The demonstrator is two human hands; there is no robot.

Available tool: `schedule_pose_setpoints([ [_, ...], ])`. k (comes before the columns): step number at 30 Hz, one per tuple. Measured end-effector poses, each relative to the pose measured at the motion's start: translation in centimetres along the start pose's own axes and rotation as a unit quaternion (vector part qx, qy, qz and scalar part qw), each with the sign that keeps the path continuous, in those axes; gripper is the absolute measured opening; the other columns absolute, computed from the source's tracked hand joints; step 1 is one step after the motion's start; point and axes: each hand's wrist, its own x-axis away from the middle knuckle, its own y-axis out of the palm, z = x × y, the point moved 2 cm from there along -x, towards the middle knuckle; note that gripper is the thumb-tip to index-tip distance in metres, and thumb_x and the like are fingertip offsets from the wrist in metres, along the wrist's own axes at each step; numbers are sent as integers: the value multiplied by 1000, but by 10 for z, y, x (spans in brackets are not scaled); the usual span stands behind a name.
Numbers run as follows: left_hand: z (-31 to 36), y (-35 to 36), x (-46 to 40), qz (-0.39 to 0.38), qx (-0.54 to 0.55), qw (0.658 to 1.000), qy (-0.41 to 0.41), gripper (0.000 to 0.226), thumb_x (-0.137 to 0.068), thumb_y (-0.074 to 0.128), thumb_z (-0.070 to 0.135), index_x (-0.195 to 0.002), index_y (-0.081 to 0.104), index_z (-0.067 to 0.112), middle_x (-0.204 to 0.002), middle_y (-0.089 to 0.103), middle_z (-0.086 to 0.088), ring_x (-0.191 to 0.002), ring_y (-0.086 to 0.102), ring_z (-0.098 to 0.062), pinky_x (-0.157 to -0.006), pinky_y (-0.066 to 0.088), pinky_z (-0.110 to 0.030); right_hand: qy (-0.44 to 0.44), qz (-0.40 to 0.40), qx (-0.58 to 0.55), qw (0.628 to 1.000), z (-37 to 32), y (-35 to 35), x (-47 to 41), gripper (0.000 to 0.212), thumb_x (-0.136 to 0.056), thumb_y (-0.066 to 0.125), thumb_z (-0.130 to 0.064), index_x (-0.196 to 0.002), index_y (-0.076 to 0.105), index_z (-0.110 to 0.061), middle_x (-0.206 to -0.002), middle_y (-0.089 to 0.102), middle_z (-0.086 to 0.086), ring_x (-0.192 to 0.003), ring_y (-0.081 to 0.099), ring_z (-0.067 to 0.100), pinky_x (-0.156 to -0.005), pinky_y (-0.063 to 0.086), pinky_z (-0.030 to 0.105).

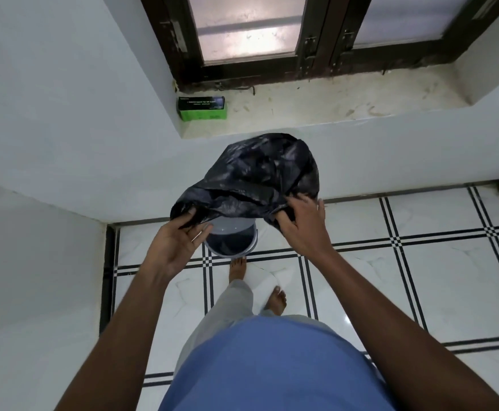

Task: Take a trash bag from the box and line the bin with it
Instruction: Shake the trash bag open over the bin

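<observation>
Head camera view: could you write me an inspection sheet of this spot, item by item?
Surface: white tiled floor with black lines.
Job's things: black trash bag, puffed open, held above the grey bin on the floor; green box on the window ledge.
Clutter: nothing seen.
Hands: left hand pinches the bag's edge; right hand grips its other side.
Cables: nothing seen.
Surroundings: white walls, dark-framed frosted window, the person's bare feet.
</observation>
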Motion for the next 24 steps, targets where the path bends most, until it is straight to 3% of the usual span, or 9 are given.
schedule_pose_setpoints([
  [2, -2, -7, -2, 1, 35, 999, 7, 25, -106, 54, 3, -107, 79, 9, -129, 76, -17, -113, 76, -30, -108, 59, -45, 50, -64, -24, 996, 1, 11, 3, 42, -93, 46, -58, -88, 63, -20, -91, 70, -4, -100, 64, 24, -124, 27, 56],
  [4, -6, -21, -7, 4, 67, 998, 7, 39, -105, 44, 1, -105, 82, 10, -125, 77, -14, -111, 77, -28, -101, 63, -42, 99, -115, -84, 985, 5, 24, 6, 47, -91, 44, -65, -85, 61, -21, -83, 69, -2, -87, 65, 22, -109, 42, 49],
  [7, -12, -44, -18, 19, 85, 996, 2, 45, -101, 37, -2, -108, 81, 7, -126, 77, -15, -113, 76, -30, -96, 65, -38, 145, -168, -141, 965, 7, 43, 8, 48, -97, 50, -67, -98, 73, -25, -98, 76, -4, -100, 69, 20, -99, 50, 45],
  [10, -23, -74, -35, 71, 58, 996, -23, 37, -101, 44, -1, -112, 78, 8, -118, 78, -12, -102, 76, -25, -86, 65, -30, 175, -226, -168, 943, 9, 66, 7, 40, -108, 53, -60, -115, 77, -28, -117, 75, -4, -107, 67, 15, -87, 46, 22],
  [14, -41, -106, -56, 136, -62, 985, -81, 25, -100, 52, -1, -92, 66, 18, -77, 46, 0, -52, 39, -5, -44, 30, -17, 225, -274, -175, 919, 22, 113, -1, 34, -108, 56, -56, -120, 77, -31, -120, 76, -5, -111, 69, 15, -92, 48, 32],
  [17, -57, -134, -83, 173, -102, 976, -90, 26, -108, 50, 4, -97, 67, 20, -81, 55, 1, -65, 48, -7, -52, 43, -17, 289, -293, -236, 880, 38, 158, -12, 24, -110, 61, -41, -114, 81, -27, -103, 82, -12, -97, 74, 3, -84, 51, 21],
  [20, -66, -165, -112, 179, -39, 979, -91, 25, -99, 65, 4, -117, 79, 15, -111, 77, -4, -96, 70, -15, -81, 62, -23, 349, -302, -261, 848, 54, 201, -27, 26, -107, 66, -44, -114, 83, -26, -105, 85, -4, -105, 78, 15, -91, 55, 27],
  [22, -69, -187, -136, 195, -6, 976, -96, 37, -76, 82, 5, -112, 85, 12, -109, 77, -4, -90, 69, -13, -74, 59, -18, 369, -310, -271, 834, 65, 234, -43, 34, -98, 71, -51, -109, 86, -22, -106, 87, 1, -109, 79, 24, -103, 58, 38],
  [24, -70, -208, -160, 232, 14, 968, -91, 29, -68, 73, 2, -90, 87, 13, -91, 75, -1, -69, 67, -8, -57, 53, -13, 395, -299, -298, 816, 80, 270, -61, 41, -84, 76, -55, -103, 88, -21, -105, 87, 4, -110, 80, 29, -110, 58, 48],
])
